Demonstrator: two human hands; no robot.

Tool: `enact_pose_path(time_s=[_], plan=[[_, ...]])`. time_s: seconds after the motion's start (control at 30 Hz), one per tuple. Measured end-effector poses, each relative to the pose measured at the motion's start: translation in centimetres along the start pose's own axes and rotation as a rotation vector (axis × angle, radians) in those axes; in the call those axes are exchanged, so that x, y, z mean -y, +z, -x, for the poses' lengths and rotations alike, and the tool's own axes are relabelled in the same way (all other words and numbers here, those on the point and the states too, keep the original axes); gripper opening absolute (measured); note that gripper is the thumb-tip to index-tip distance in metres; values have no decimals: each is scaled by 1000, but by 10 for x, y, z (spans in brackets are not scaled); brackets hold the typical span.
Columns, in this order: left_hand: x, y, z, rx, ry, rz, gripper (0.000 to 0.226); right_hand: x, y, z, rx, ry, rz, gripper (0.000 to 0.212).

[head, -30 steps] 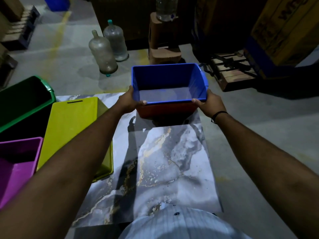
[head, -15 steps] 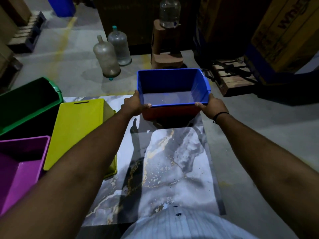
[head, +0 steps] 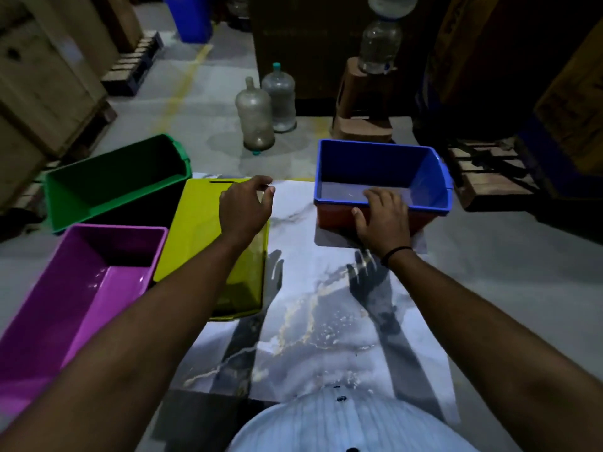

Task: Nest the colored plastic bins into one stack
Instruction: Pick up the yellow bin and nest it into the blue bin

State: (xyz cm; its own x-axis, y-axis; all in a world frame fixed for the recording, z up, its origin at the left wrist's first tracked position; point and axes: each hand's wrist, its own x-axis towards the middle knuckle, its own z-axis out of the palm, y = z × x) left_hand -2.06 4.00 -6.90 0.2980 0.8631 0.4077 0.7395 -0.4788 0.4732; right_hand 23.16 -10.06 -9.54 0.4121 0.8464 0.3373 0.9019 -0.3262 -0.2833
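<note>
Two bins are already nested at the far right corner of the marble sheet [head: 313,321]: the blue bin [head: 424,177] sits inside the red bin [head: 336,218]. The right hand [head: 381,216] lies on their near rim, fingers loose, not clamped. The left hand [head: 244,207] hovers over the overturned yellow bin [head: 199,230] at the left edge, fingers half open. I think it should grasp the far rim, turn the bin upright, then lower it level.
</note>
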Motion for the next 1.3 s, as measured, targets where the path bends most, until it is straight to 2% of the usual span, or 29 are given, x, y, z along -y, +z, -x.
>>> enact_pose_path(time_s=[0.13,0.37,0.53,0.67,0.83,1.0,1.17,1.3], plan=[[39,-31,12,-37,-81,-50,30,53,20,2,31,-126,-57,44],[99,-71,40,10,-229,-85,35,129,49,14,145,-257,-164,45],[119,-83,47,193,-333,-181,49,169,61,26,293,-259,-209,50],[134,-80,50,390,-345,-358,64,193,69,35,457,-206,-304,62],[137,-81,47,440,-304,-400,68,205,75,43,531,-109,-363,71],[124,-86,44,476,-317,-394,81,197,70,44,528,-73,-308,64],[94,-71,59,594,-245,-325,100,164,66,38,420,71,-190,54],[66,-60,71,665,-163,-223,88,151,53,41,360,192,-8,55]])
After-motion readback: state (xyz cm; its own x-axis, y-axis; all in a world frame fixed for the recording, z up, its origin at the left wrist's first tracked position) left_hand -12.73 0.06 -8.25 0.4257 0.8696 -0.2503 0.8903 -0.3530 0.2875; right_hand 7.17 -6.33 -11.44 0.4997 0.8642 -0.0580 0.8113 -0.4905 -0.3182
